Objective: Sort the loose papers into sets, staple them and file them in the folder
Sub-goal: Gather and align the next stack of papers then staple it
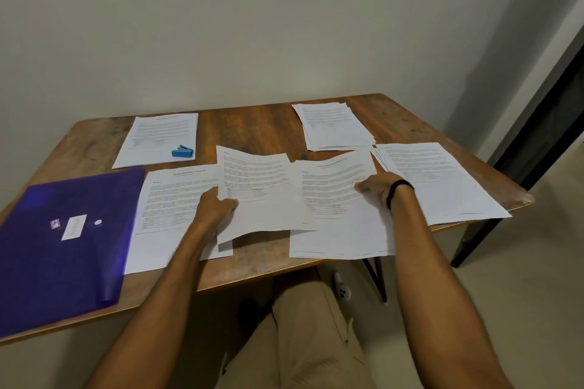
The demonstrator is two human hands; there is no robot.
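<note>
Above wooden tabletop [252, 123], left hand [215, 208] pinched thin white printed sheets [256, 196] at left edge; right hand [377, 188] lay flat, fingers spread, on neighbouring pile [338, 218]. Sheets looked light, floppy; 2-edge support seemed wise.

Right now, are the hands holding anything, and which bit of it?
The left hand pinches the lifted white printed sheet by its left edge. The right hand lies flat on another white paper pile, pressing, with no grip.
</note>
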